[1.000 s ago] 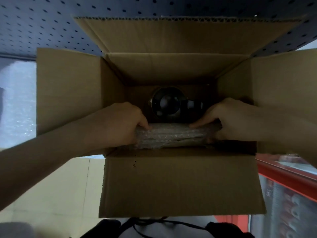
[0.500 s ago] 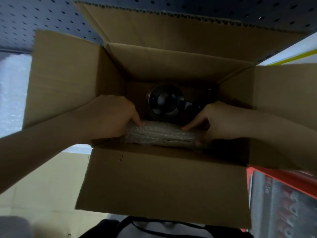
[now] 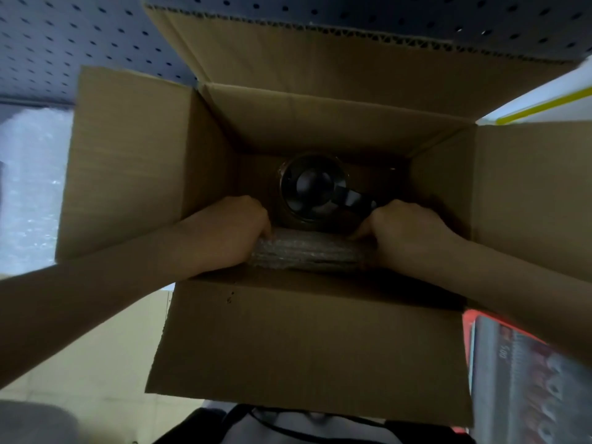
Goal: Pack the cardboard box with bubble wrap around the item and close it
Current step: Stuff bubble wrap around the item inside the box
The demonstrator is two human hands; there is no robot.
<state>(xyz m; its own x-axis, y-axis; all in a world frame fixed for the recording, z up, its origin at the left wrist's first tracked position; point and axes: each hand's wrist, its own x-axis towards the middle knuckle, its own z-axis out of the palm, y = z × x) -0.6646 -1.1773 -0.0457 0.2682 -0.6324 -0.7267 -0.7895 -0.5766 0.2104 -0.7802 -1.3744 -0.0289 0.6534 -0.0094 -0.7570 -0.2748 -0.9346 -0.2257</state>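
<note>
Cardboard box (image 3: 307, 341) open, all four flaps out. Item, dark mug (image 3: 312, 187), sits on box floor toward far wall. Left hand (image 3: 230, 233) and right hand (image 3: 407, 237) inside, fingers gripping ends of folded bubble wrap (image 3: 307, 253), pressing it between mug and near wall. Remaining: other sides apparently unpadded, flaps unclosed.

box (image 3: 304, 344) brown | mug (image 3: 312, 187) black | pegboard (image 3: 80, 36) blue, dotted
</note>
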